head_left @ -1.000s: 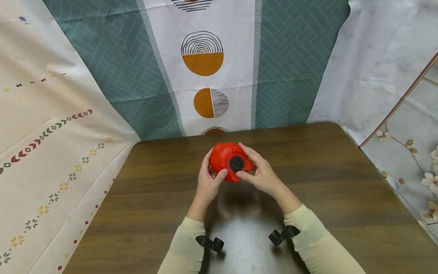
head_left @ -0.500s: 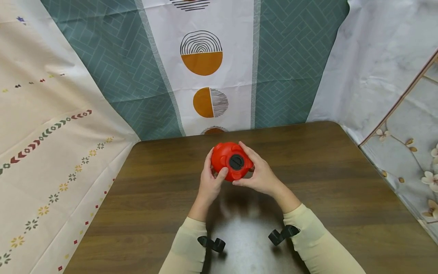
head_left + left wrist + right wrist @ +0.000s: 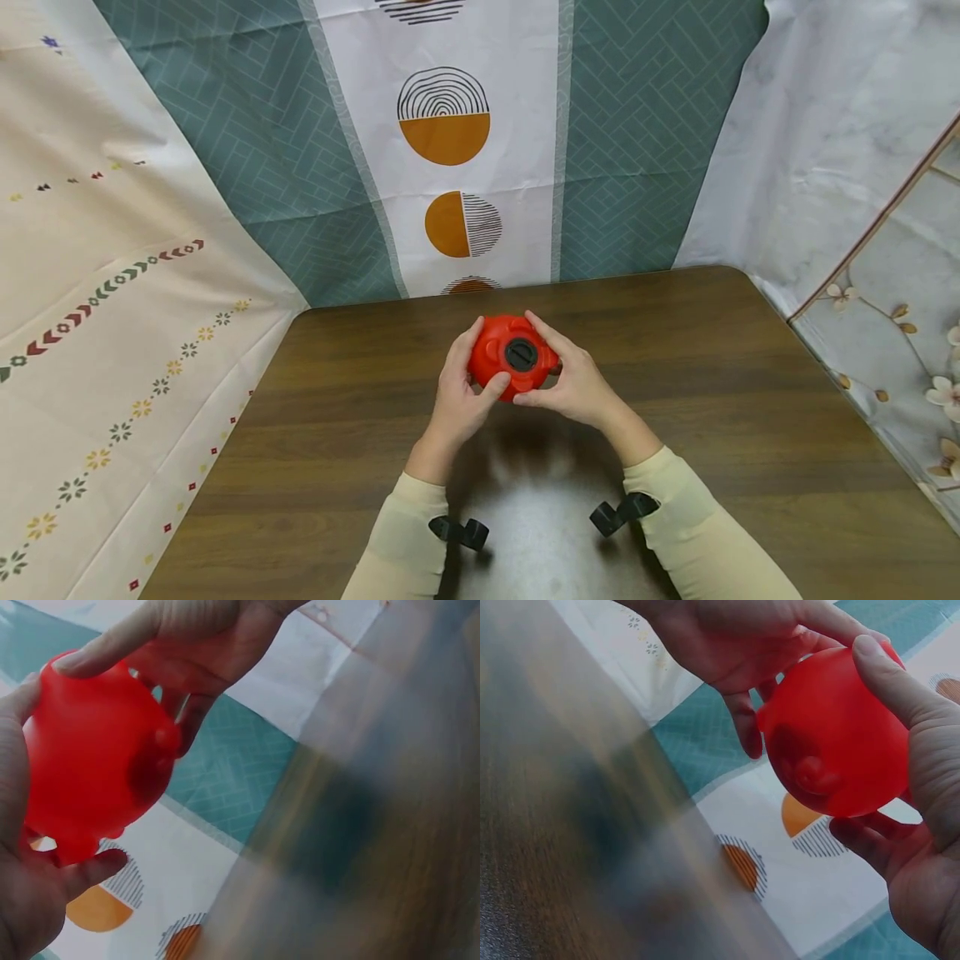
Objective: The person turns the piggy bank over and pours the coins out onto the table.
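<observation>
Both hands hold a rounded, glossy red piggy bank (image 3: 491, 346) above the table. Its underside is turned up towards the head camera, with a black slotted plug (image 3: 521, 355) and stubby red bumps around it. My left hand (image 3: 459, 396) grips the left side, thumb on the near face. My right hand (image 3: 579, 385) grips the right side, index finger at the top edge and thumb along the lower edge. In the left wrist view the piggy bank (image 3: 90, 742) shows a smooth side. Small knobs stand out on the piggy bank (image 3: 840, 735) in the right wrist view.
A brown wooden table (image 3: 322, 433) lies below, with a bright reflection near its front. Patterned cloths hang around it: a teal and white curtain (image 3: 517, 150) behind, a cream cloth (image 3: 112, 333) at left, a floral one (image 3: 862, 333) at right. Black straps (image 3: 459, 532) sit on both sleeves.
The right thumb has slid from beside the plug down to the lower edge. The left hand and the piggy bank have shifted slightly right, and its plug has turned a little.
</observation>
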### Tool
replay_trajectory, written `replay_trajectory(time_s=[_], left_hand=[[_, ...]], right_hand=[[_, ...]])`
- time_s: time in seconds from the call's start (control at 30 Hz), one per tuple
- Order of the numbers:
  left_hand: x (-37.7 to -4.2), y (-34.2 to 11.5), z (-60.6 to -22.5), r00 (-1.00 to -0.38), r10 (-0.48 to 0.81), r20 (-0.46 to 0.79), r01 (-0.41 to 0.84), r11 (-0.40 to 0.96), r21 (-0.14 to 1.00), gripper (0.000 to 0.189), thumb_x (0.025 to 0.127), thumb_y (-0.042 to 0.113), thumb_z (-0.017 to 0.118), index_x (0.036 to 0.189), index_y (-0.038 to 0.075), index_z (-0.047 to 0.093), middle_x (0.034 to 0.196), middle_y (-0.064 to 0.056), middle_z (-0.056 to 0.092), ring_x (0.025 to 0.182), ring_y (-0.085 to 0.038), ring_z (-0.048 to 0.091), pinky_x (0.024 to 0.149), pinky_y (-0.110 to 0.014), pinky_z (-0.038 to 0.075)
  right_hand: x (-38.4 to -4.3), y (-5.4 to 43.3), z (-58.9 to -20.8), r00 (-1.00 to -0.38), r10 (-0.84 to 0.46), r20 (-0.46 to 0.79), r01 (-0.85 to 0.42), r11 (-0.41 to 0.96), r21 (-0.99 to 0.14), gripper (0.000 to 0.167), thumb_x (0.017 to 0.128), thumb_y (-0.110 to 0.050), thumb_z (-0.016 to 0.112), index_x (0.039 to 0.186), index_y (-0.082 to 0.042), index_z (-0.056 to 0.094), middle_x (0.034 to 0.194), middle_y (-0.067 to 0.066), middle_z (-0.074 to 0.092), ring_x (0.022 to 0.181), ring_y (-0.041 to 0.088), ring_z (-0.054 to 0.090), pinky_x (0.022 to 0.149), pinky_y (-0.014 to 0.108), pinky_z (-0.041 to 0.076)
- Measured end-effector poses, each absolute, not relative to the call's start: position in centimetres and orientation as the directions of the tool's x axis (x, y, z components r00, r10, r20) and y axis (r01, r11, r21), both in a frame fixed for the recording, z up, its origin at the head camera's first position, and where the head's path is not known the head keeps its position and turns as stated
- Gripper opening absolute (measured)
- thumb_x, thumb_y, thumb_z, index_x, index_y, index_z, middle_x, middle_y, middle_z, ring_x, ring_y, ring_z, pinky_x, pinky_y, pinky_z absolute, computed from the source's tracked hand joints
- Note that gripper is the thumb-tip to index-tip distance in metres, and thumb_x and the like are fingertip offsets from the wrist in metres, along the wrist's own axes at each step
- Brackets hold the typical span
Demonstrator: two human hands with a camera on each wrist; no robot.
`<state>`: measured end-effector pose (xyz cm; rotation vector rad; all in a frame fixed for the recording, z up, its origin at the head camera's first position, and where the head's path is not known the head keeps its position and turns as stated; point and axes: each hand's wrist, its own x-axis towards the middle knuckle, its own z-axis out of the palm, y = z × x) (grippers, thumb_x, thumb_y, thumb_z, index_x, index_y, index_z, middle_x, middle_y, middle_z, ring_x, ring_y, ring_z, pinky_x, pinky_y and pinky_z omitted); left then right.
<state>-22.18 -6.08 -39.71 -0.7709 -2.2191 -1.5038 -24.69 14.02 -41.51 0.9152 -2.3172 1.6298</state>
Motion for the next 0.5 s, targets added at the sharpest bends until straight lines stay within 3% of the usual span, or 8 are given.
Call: replay_trajectory(time_s=[0.17, 0.3, 0.5], left_hand=[[-23.2, -7.2, -40.6, -0.807, 0.318, 0.498, 0.586, 0.331, 0.739, 0.076, 0.087, 0.031, 0.069, 0.151, 0.026, 0.027, 0.141, 0.003, 0.04, 0.12, -0.016, 0.047, 0.087, -0.033, 0.053], [-23.3, -7.7, -40.5, -0.825, 0.342, 0.449, 0.55, 0.308, 0.776, 0.076, 0.087, 0.037, 0.068, 0.151, 0.035, 0.025, 0.14, 0.006, 0.039, 0.12, -0.016, 0.047, 0.085, -0.035, 0.055], [-23.4, -7.7, -40.5, -0.825, 0.333, 0.456, 0.553, 0.315, 0.771, 0.077, 0.087, 0.029, 0.07, 0.151, 0.032, 0.026, 0.14, 0.004, 0.04, 0.121, -0.017, 0.046, 0.087, -0.034, 0.054]], right_hand=[[-24.7, 14.2, -41.4, -0.797, -0.398, 0.454, -0.564, 0.222, -0.795, 0.102, 0.07, -0.025, 0.087, 0.152, -0.032, 0.026, 0.142, -0.001, 0.046, 0.118, 0.016, 0.052, 0.087, 0.038, 0.054], [-24.8, 14.3, -41.4, -0.788, -0.412, 0.458, -0.576, 0.23, -0.784, 0.101, 0.069, -0.02, 0.088, 0.152, -0.021, 0.029, 0.143, 0.003, 0.046, 0.118, 0.02, 0.052, 0.086, 0.04, 0.054], [-24.6, 14.1, -41.3, -0.765, -0.425, 0.484, -0.614, 0.253, -0.748, 0.098, 0.069, -0.017, 0.088, 0.15, -0.015, 0.033, 0.148, 0.005, 0.041, 0.125, 0.024, 0.048, 0.091, 0.041, 0.052]])
